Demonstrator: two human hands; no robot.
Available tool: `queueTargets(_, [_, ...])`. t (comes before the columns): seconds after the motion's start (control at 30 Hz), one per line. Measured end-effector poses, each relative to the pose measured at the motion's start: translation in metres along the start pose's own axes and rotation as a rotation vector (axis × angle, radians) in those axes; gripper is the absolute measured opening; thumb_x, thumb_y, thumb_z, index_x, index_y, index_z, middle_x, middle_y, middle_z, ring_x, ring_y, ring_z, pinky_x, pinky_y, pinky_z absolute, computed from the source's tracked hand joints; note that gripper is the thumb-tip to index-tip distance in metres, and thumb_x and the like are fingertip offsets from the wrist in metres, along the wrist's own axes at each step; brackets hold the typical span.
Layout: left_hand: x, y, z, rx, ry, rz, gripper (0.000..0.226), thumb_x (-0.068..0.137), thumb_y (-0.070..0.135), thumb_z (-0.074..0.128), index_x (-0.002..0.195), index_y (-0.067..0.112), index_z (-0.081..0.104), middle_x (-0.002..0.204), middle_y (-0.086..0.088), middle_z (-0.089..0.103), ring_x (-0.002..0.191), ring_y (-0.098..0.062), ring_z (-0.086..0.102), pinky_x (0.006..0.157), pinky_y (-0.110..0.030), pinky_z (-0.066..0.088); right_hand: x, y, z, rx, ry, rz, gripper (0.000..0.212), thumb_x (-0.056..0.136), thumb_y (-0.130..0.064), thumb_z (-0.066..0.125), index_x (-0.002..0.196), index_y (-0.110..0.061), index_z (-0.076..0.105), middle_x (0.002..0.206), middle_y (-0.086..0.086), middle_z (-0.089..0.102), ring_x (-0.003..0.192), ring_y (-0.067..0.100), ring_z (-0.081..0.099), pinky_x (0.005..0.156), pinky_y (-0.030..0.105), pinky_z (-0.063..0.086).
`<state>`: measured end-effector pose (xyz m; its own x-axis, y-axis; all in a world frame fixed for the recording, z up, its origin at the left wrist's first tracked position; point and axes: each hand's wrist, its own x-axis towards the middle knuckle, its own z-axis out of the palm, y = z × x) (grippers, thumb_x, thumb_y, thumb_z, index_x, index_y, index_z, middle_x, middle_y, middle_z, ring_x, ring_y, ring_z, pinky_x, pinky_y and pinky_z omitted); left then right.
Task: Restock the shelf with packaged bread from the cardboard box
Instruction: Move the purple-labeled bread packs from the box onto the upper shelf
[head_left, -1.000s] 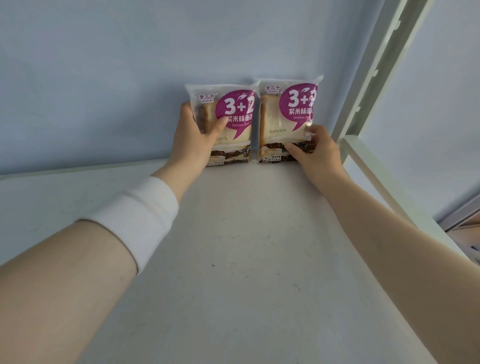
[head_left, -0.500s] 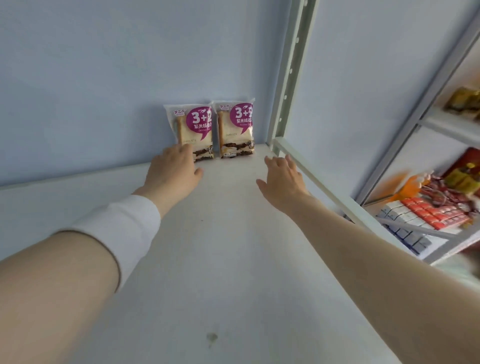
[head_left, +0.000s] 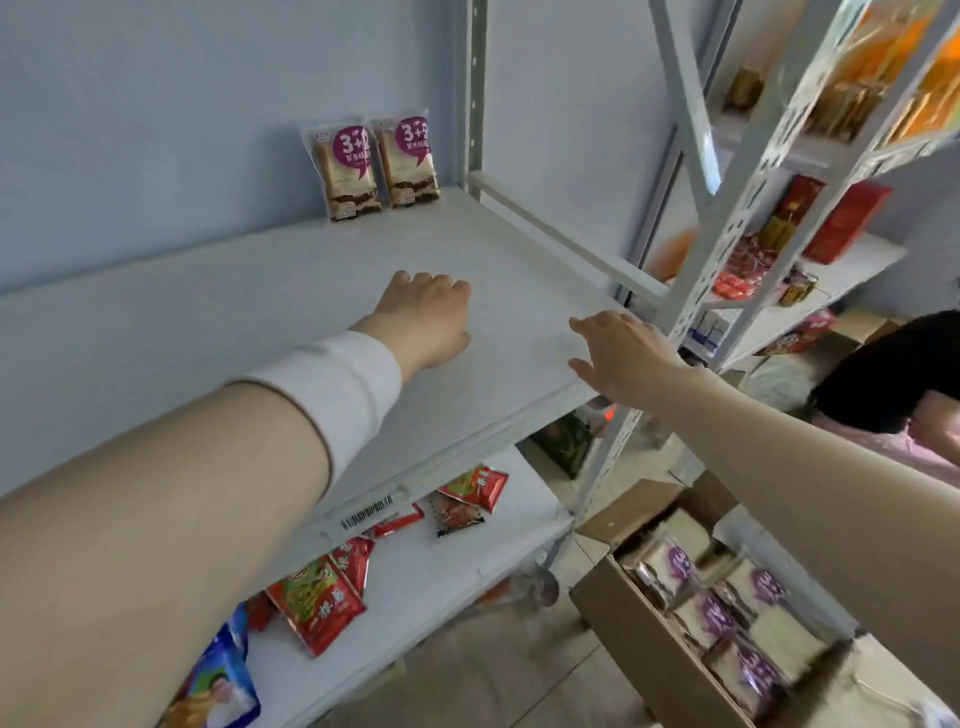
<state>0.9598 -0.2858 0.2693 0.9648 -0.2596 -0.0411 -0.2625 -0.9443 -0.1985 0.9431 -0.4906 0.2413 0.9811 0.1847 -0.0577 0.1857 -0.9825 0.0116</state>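
Observation:
Two bread packs with purple "3+2" labels, the left pack (head_left: 347, 171) and the right pack (head_left: 409, 161), stand upright side by side against the back wall on the white shelf (head_left: 291, 291). My left hand (head_left: 427, 319) hovers over the shelf's middle, fingers curled loosely, holding nothing. At the shelf's front right corner is my right hand (head_left: 618, 353), fingers spread and empty. Both hands are well in front of the packs. The cardboard box (head_left: 639, 639) on the floor at lower right holds several more bread packs (head_left: 711, 608).
A lower shelf (head_left: 441, 566) carries red snack packets (head_left: 317, 597) and a blue bag (head_left: 223, 680). Perforated uprights (head_left: 737, 218) stand to the right, with a neighbouring rack of red boxes (head_left: 847, 218). A person in black (head_left: 893, 374) crouches at far right.
Both hands let go of the two bread packs and drew back toward the shelf's front. The view swung down and right, bringing the box and lower shelf into sight.

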Motion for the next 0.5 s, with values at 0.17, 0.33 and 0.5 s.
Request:
queueTargets(0.17, [-0.026,0.097,-0.018,0.082,0.057,0.149,0.045,0.093,0.032,0.043,0.132,0.009,0.041,0.134,-0.014,0.049,0.122,-0.032,0.046,0.102,-0.041,0.032,-0.085,0.062,0.015,0.033,-0.019,0.064,0.048,0.096,-0.038,0.04,0.138,-0.015,0.039,0.137,0.012,0.046,0.127,0.032,0.042,0.104,0.045,0.038])
queueTargets(0.33, [-0.046,0.23,0.005,0.086,0.012,0.358,0.046,0.093,0.037,0.045,0.13,0.01,0.042,0.135,-0.013,0.05,0.125,-0.032,0.045,0.103,-0.042,0.032,-0.175,0.146,0.056,0.015,-0.099,0.224,0.048,0.094,-0.034,0.044,0.138,-0.015,0.039,0.136,0.013,0.046,0.129,0.032,0.04,0.101,0.045,0.038])
queueTargets(0.5, [-0.042,0.333,0.064,0.063,-0.126,0.505,0.044,0.093,0.039,0.045,0.126,0.01,0.044,0.13,-0.013,0.053,0.122,-0.032,0.048,0.101,-0.043,0.034,-0.232,0.224,0.13,0.075,-0.249,0.443,0.043,0.094,-0.034,0.044,0.133,-0.014,0.045,0.133,0.012,0.049,0.126,0.032,0.042,0.1,0.043,0.038])
